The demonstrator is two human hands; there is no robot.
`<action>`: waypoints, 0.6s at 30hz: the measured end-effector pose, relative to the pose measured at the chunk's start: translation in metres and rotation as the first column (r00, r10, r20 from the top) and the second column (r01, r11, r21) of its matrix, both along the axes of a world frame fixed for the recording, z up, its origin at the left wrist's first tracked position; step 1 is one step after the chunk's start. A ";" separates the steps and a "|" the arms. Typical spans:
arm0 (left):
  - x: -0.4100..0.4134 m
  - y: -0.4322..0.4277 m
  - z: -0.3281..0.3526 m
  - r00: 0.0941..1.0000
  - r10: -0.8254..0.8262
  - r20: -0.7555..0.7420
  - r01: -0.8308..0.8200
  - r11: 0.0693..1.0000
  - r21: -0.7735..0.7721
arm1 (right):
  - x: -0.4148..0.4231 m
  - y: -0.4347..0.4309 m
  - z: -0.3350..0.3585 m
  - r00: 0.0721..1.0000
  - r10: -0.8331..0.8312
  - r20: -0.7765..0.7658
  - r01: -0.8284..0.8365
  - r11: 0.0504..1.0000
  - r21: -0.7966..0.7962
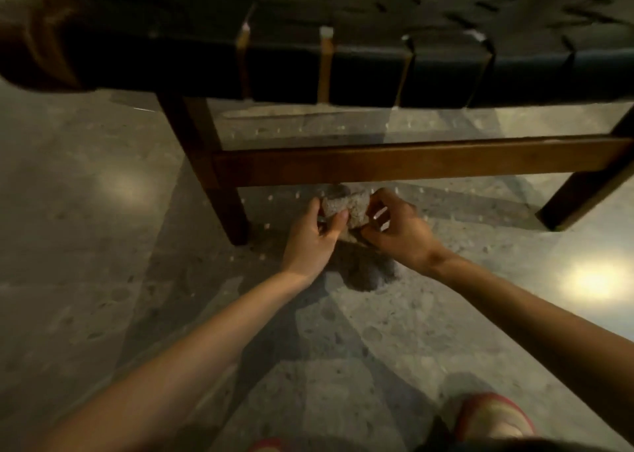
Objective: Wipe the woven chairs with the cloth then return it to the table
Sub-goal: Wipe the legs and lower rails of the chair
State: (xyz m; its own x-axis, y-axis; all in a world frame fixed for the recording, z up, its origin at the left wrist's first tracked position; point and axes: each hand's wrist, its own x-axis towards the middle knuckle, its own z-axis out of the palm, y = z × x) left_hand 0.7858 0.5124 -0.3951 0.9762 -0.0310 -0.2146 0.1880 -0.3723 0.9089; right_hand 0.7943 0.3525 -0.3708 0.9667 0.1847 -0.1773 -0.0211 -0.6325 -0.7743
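Observation:
A woven chair [343, 70] with dark straps wrapped over its seat edge fills the top of the view; its brown wooden crossbar [411, 163] runs below the seat. Just under that bar I hold a small bunched grey cloth [346, 208] between both hands, above the floor. My left hand [314, 235] grips the cloth's left side with its thumb across the front. My right hand [394, 228] pinches the right side with curled fingers.
A speckled stone floor [103, 245] spreads all around, with bright light patches at left and right. The chair's left front leg [219, 183] stands close to my left hand, another leg [583, 194] at right. My red-edged shoe [490, 417] shows at the bottom.

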 end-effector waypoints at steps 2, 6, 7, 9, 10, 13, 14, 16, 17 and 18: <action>0.002 -0.010 0.011 0.997 -0.007 -0.080 0.012 0.998 0.060 | 0.004 -0.014 0.011 0.998 0.018 -0.067 -0.020 0.999 -0.025; 0.003 -0.024 0.043 0.931 -0.096 -0.352 0.108 0.994 0.017 | -0.006 -0.039 0.041 0.944 -0.042 -0.329 0.053 0.998 0.024; 0.002 -0.028 0.054 0.904 -0.129 -0.407 0.132 0.991 -0.021 | -0.012 -0.045 0.052 0.931 -0.057 -0.359 0.071 0.997 0.028; -0.001 -0.038 0.084 0.854 -0.207 -0.477 0.223 0.975 -0.023 | -0.022 -0.058 0.082 0.932 -0.096 -0.351 0.081 0.995 -0.057; -0.003 -0.045 0.101 0.833 -0.235 -0.501 0.278 0.960 0.011 | -0.026 -0.065 0.099 0.936 -0.101 -0.337 0.072 0.993 -0.098; -0.009 -0.072 0.154 0.792 -0.356 -0.496 0.456 0.885 0.092 | -0.039 -0.086 0.154 0.930 -0.125 -0.346 0.076 0.986 -0.152; -0.012 -0.081 0.175 0.785 -0.376 -0.492 0.479 0.872 0.097 | -0.043 -0.093 0.175 0.918 -0.155 -0.365 0.101 0.982 -0.162; -0.017 -0.097 0.220 0.774 -0.389 -0.499 0.489 0.868 0.082 | -0.051 -0.106 0.220 0.900 -0.189 -0.392 0.137 0.978 -0.158; -0.020 -0.103 0.244 0.767 -0.395 -0.506 0.490 0.870 0.063 | -0.055 -0.112 0.243 0.889 -0.208 -0.408 0.157 0.975 -0.156; -0.022 -0.110 0.269 0.758 -0.400 -0.515 0.492 0.869 0.049 | -0.059 -0.119 0.268 0.874 -0.237 -0.423 0.187 0.970 -0.156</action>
